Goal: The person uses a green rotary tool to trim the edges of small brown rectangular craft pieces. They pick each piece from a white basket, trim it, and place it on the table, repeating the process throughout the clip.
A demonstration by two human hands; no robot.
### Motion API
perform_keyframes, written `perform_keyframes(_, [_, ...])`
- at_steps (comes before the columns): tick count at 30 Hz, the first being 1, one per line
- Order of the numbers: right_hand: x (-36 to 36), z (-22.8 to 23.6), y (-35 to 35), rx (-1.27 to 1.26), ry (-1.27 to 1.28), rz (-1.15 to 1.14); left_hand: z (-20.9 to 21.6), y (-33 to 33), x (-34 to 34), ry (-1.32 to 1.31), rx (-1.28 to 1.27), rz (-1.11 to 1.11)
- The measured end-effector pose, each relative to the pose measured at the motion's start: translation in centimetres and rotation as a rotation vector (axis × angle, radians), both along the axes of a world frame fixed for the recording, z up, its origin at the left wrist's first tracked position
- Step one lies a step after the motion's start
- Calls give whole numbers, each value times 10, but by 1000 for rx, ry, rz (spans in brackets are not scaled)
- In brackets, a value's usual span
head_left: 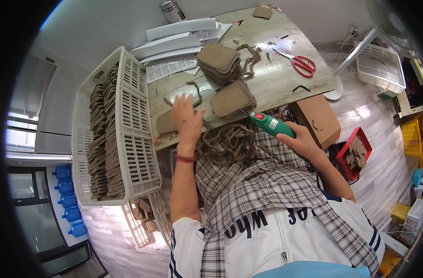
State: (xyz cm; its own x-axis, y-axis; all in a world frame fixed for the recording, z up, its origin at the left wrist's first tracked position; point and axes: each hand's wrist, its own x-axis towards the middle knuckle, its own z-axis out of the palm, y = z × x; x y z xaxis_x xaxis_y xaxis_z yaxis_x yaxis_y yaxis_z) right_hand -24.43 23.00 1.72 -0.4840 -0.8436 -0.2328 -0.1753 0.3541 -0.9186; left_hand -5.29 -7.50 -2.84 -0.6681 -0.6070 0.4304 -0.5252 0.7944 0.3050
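Across the table (313, 83), work on brown pads with the tool is judged to be in hand. Along its left edge a crate (120, 92) is stood, so leftward reach is hemmed in. Cord (230, 141) is heaped in the lap, below the near edge. Mid-table, 2 piles of pads are set — a tall pile (218, 60) and, nearer, a low pile (231, 99). The flat pad (166, 123) is partly covered by the left hand (187, 118), spread and empty; contact cannot be told. By the right hand (300, 140) the green tool (271, 126) is gripped, its tip at the low pile's side — a steadied pad seems called for. Rightward, open room is left before the scissors (303, 65).
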Motion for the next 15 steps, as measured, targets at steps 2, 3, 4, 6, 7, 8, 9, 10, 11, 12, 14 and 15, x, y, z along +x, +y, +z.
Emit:
perform_keyframes(2, [2,-3,1,-4,22,-10,-13,10,-27,-47,39,-92])
perform_keyframes(3, [3,-5,3,-7,18,-16,-16,10,-35,-72,95,-107])
perform_keyframes(4, [3,-5,5,-16,15,-27,-18,9,-41,-97,151,-118])
perform_keyframes(6, [5,-5,8,-30,4,-53,-17,11,-48,-80,196,-121])
perform_keyframes(7, [4,-5,10,-34,11,-61,-14,14,-49,-38,184,-113])
perform_keyframes(8, [4,-6,10,-39,18,-67,-12,18,-49,5,173,-102])
perform_keyframes(9, [4,-6,11,-41,25,-72,-10,24,-52,93,95,-113])
perform_keyframes(10, [3,-4,11,-36,20,-72,-7,29,-52,105,111,-101])
perform_keyframes(11, [3,-2,11,-31,14,-71,-3,32,-52,118,127,-88])
perform_keyframes(12, [2,0,10,-23,12,-70,-1,35,-52,133,146,-75])
perform_keyframes(14, [2,-1,9,-25,25,-76,1,37,-51,107,145,-70])
perform_keyframes(15, [2,0,8,-26,33,-79,1,38,-51,96,145,-67])
